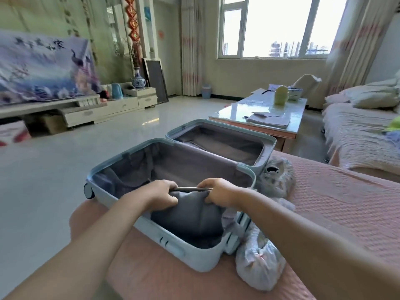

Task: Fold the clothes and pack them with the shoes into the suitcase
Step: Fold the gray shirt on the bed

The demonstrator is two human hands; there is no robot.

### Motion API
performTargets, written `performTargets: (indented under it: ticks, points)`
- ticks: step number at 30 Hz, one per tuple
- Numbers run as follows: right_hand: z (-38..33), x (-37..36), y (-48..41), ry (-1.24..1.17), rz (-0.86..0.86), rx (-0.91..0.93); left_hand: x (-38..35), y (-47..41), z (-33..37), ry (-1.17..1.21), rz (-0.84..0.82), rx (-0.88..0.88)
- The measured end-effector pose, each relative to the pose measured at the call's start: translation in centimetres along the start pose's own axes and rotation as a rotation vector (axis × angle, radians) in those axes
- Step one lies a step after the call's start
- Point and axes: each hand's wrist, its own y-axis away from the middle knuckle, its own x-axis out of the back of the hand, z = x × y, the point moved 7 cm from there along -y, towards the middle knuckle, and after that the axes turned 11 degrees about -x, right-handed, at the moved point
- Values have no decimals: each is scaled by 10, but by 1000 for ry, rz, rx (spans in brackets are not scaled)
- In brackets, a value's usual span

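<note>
- Head view: left hand (161,194) and right hand (220,192) are side by side over the near half of the open suitcase (173,241), just apart.
- Both hands are curled tight on the top edge of a dark grey garment (190,217). The pinched edge is stretched left-right between them.
- The rest of the garment hangs down and toward the person from the hands, already inside the suitcase at its near-right end.
- This half's long axis runs from near-right to far-left, where the wheel is. The open floor lies away from the hands toward far-left.
- Judgement: next step is to lay or flatten the garment. Both hands are equally near it, so neither leads.
- The other half of the suitcase (268,144) lies open beyond, nothing visible in it.
- Two plastic bags sit on the pink sofa cover (335,202) just right of the suitcase: near bag (257,263) and far bag (275,176). They probably hold the shoes, though I can't tell for sure. The right hand is the nearer one to them.
</note>
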Motion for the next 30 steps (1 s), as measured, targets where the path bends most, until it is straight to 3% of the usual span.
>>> performTargets:
  ticks: [3,9,13,16,19,23,25,30]
  points:
    - [6,-16,-1,38,-49,-50,-17,-12,-6,-78,-79,17]
    - [10,-41,19,564,-90,5,-44,-15,1,-44,-128,-9]
    - [7,-47,27,635,-155,-1,-53,-11,8,-1,-163,-36]
    - [5,-46,34,714,-139,9,-47,-10,10,-106,-90,-43]
    - [1,-49,37,661,-27,93,-44,-5,10,-231,-78,-19]
    - [4,-73,44,627,-197,75,-68,2,15,-230,-307,2]
    - [4,-76,46,673,-218,63,-72,1,15,-235,-346,28]
    - [-1,-65,52,608,-135,91,-64,-3,19,-227,-268,40]
